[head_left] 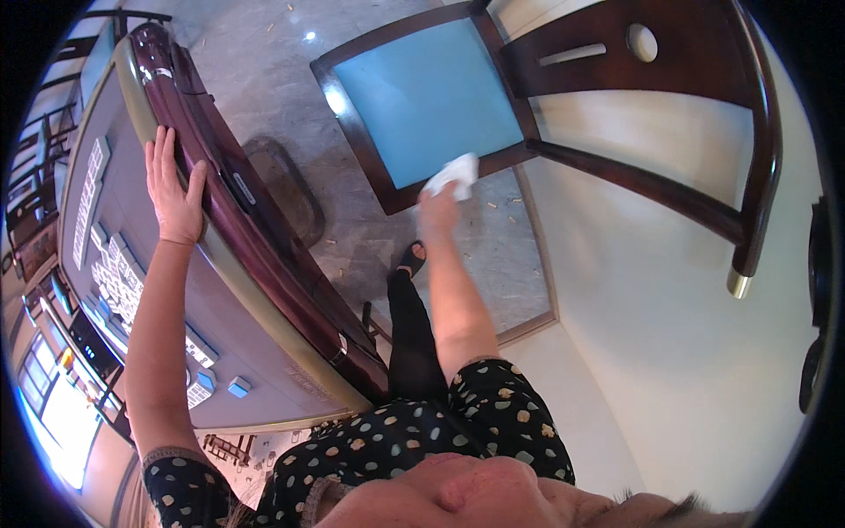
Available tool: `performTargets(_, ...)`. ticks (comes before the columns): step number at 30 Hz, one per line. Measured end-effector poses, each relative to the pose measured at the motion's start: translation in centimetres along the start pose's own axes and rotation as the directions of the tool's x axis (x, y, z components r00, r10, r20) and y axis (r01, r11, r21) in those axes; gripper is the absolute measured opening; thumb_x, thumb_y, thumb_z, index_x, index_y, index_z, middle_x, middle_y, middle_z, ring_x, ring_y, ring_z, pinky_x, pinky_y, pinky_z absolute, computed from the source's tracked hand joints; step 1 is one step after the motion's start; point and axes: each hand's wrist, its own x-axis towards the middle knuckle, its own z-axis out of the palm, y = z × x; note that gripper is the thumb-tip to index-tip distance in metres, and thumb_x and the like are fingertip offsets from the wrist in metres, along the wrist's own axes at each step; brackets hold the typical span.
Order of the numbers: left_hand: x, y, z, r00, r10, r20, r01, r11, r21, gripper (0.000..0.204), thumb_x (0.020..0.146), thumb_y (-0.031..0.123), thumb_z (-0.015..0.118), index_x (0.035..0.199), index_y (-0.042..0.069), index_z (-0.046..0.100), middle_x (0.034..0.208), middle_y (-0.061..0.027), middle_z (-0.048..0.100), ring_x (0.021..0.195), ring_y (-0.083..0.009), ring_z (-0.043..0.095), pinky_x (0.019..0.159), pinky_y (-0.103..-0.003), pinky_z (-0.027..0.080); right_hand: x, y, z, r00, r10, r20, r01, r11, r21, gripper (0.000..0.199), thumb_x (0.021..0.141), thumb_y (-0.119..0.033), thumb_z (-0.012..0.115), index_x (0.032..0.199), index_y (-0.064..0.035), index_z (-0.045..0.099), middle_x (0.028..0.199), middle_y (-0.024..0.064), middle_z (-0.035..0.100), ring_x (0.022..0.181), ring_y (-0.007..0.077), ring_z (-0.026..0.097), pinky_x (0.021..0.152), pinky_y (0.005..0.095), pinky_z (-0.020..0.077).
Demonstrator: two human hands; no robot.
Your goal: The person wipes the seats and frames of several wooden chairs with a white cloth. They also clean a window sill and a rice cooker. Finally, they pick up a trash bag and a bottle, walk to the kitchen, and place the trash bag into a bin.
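My left hand point(179, 189) lies flat on the light rim of the mahjong table point(255, 326), fingers stretched out and thumb apart, holding nothing. In my right hand point(437, 216), blurred by motion, is a crumpled white cloth point(454, 177). The cloth is at the near edge of a chair's blue seat point(427, 97), which sits in a dark wooden frame. Whether it touches the seat or hangs just above it, I cannot tell. White and blue mahjong tiles point(114, 273) lie in rows and loose groups on the table's grey top.
The chair's dark wooden backrest point(642, 53) stands toward the pale wall point(642, 290) on the right. A glossy maroon side panel point(264, 224) runs along the table. Small light bits are scattered over the grey tiled floor point(370, 238). More chairs stand at the far left.
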Motion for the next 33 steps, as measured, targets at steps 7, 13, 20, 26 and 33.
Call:
performTargets(7, 0.4, 0.7, -0.5, 0.998, -0.048, 0.030, 0.048, 0.999, 0.008, 0.061, 0.088, 0.033, 0.055, 0.142, 0.012, 0.035, 0.149, -0.0073, 0.031, 0.140, -0.0316, 0.022, 0.113, -0.043, 0.018, -4.4, 1.1, 3.6, 0.675, -0.278, 0.684, 0.141, 0.958, 0.250, 0.044, 0.079, -0.026, 0.056, 0.119, -0.0059, 0.056, 0.109, 0.0232, 0.062, 0.104, 0.0357, 0.058, 0.088, 0.0406, 0.0446)
performTargets(13, -0.1, 0.5, -0.7, 0.997, -0.071, 0.016, 0.071, 0.997, -0.027, 0.063, 0.086, 0.031, 0.057, 0.142, 0.011, 0.036, 0.149, -0.0081, 0.032, 0.139, -0.0323, 0.023, 0.113, -0.044, 0.019, 7.9, 1.2, -8.7, 0.975, -0.192, -0.116, 0.220, 0.918, 0.330, 0.057, 0.083, -0.022, 0.056, 0.131, 0.0045, 0.040, 0.125, 0.0270, 0.052, 0.115, 0.0352, 0.052, 0.096, 0.0411, 0.0409)
performTargets(20, 0.9, 1.0, -0.9, 1.000, -0.013, 0.013, 0.014, 0.999, -0.051, 0.062, 0.085, 0.028, 0.058, 0.141, 0.009, 0.037, 0.148, -0.0100, 0.034, 0.139, -0.0339, 0.024, 0.113, -0.043, 0.019, 22.1, -4.1, -15.3, 0.996, -0.085, -0.021, 0.063, 0.859, -0.508, 0.054, 0.088, -0.023, 0.042, 0.140, -0.0081, 0.037, 0.128, 0.0217, 0.052, 0.118, 0.0349, 0.051, 0.098, 0.0427, 0.0427)
performTargets(26, 0.2, 0.5, -1.3, 0.997, -0.069, 0.046, 0.071, 0.996, -0.048, 0.061, 0.085, 0.027, 0.057, 0.140, 0.008, 0.038, 0.147, -0.0110, 0.034, 0.139, -0.0343, 0.023, 0.113, -0.044, 0.019, 22.1, -4.6, -16.8, 0.963, -0.105, 0.248, 0.260, 0.118, -0.958, 0.044, 0.092, -0.027, 0.045, 0.135, -0.0203, 0.048, 0.139, 0.0038, 0.046, 0.130, 0.0242, 0.041, 0.104, 0.0492, 0.0321)
performTargets(33, 0.3, 0.5, -0.9, 0.996, -0.070, 0.053, 0.072, 0.996, -0.055, 0.060, 0.087, 0.028, 0.053, 0.141, 0.008, 0.037, 0.148, -0.0117, 0.033, 0.140, -0.0334, 0.020, 0.114, -0.043, 0.017, 23.8, -5.2, -15.3, 0.989, 0.132, 0.067, 0.001, 0.448, -0.894, 0.036, 0.089, -0.034, 0.053, 0.117, -0.0147, 0.066, 0.123, 0.0047, 0.061, 0.117, 0.0255, 0.056, 0.094, 0.0474, 0.0443)
